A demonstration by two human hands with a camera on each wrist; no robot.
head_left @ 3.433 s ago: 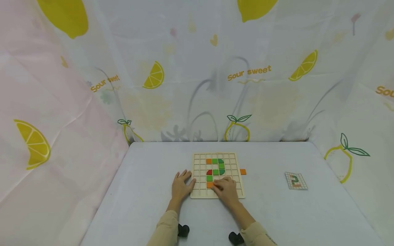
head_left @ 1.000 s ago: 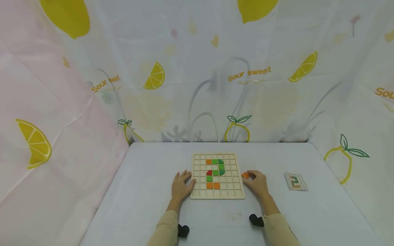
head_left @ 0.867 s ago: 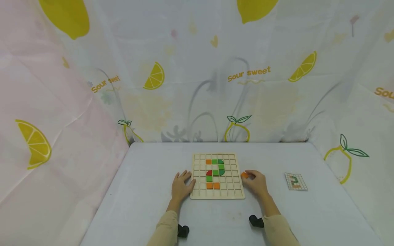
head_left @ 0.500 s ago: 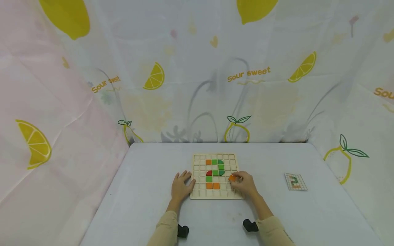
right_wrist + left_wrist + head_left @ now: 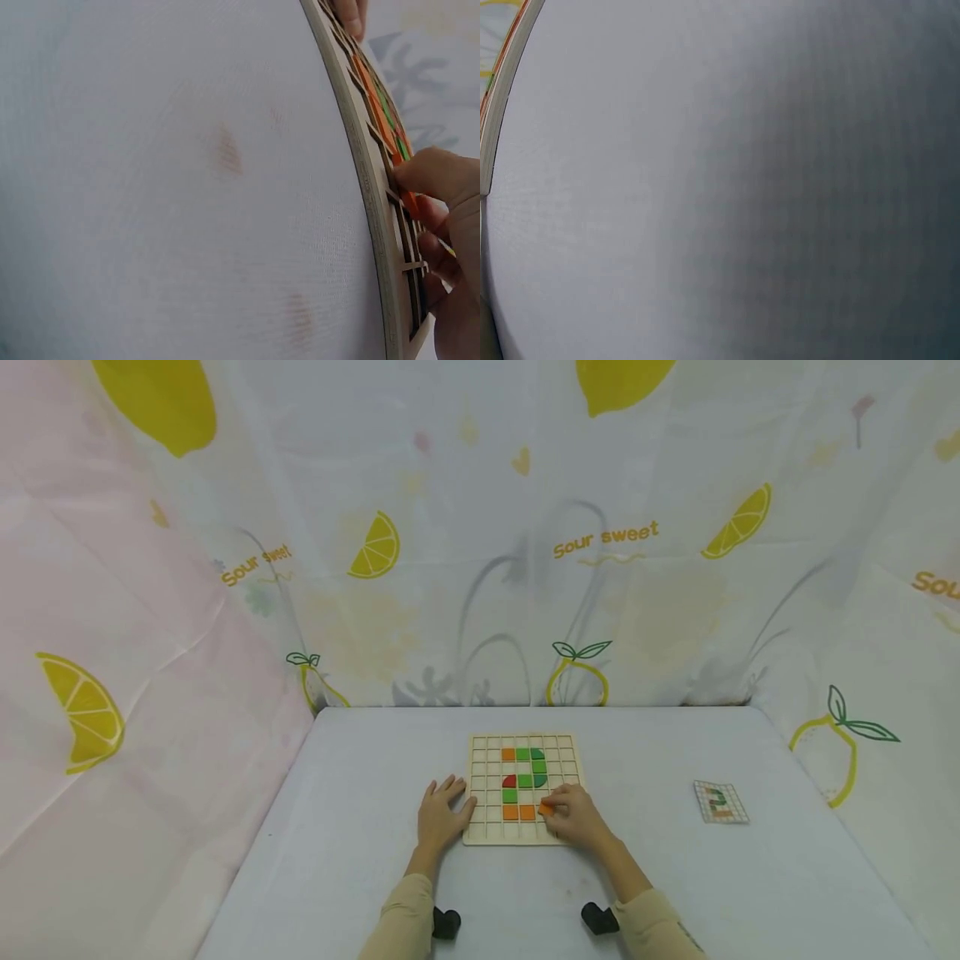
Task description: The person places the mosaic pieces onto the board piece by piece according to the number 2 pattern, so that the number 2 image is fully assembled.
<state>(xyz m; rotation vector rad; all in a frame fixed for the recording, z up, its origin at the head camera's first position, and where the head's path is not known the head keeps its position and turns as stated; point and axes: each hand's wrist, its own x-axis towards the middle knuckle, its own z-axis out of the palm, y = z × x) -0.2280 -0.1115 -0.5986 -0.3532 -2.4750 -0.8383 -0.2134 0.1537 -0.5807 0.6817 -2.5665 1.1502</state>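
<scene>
A pale wooden grid board [image 5: 487, 837] lies on the table, with green, red and orange tiles in its cells shaping a curved figure. My right hand [image 5: 577, 814] pinches an orange square tile [image 5: 546, 809] between thumb and fingers, over the lower row just right of two orange tiles [image 5: 519, 812]. In the right wrist view the thumb [image 5: 431, 174] presses against that orange tile [image 5: 409, 201] at the board's cells. My left hand [image 5: 442, 814] rests flat with spread fingers at the board's left edge, the thumb touching the board.
A small card [image 5: 722, 802] printed with a similar coloured grid pattern lies on the white table [image 5: 360, 793] to the right. Black camera mounts [image 5: 600, 918] sit at both wrists. A lemon-printed cloth [image 5: 465, 610] stands behind and beside the table.
My right hand picked up the orange tile from beside the board's right edge and carried it left to the bottom orange row. The left hand has stayed in place.
</scene>
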